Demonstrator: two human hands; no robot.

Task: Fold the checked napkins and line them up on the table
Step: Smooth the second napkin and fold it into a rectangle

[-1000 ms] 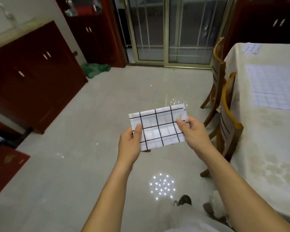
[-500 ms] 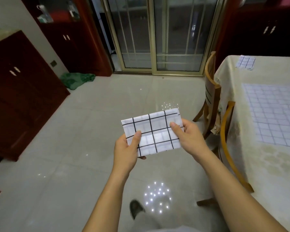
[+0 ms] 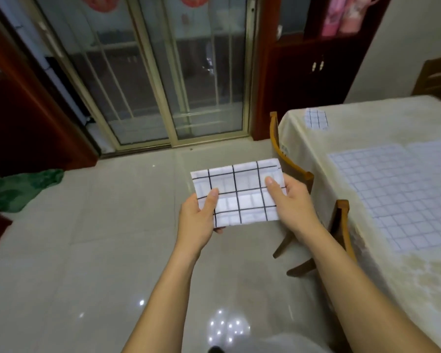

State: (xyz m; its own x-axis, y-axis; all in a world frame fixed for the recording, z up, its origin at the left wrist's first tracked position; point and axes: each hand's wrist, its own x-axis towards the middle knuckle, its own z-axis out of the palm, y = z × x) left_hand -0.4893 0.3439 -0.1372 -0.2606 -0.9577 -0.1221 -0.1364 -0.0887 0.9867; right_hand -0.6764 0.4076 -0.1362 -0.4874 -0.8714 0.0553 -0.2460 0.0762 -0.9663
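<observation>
The folded checked napkin (image 3: 236, 193) is a neat rectangle held up in the air over the tiled floor, left of the table (image 3: 354, 133) and not yet on it. The left hand (image 3: 197, 221) pinches its near left corner and the right hand (image 3: 289, 200) its right edge, thumbs on top and fingers tucked beneath.

The fold looks loose to me. If either hand lets go on the way over, the layers could fall open and the job would need redoing.

Two wooden chairs (image 3: 292, 169) stand pushed in along the table's near side, between the person and the tabletop, so the napkin has to go over their backs and a corner might snag. On the table a large checked cloth (image 3: 402, 197) lies spread flat, and one small folded napkin (image 3: 316, 119) sits near the far corner — likely the start of the row. A green cloth (image 3: 18, 187) lies on the floor by the sliding glass door (image 3: 163, 85), well clear.
</observation>
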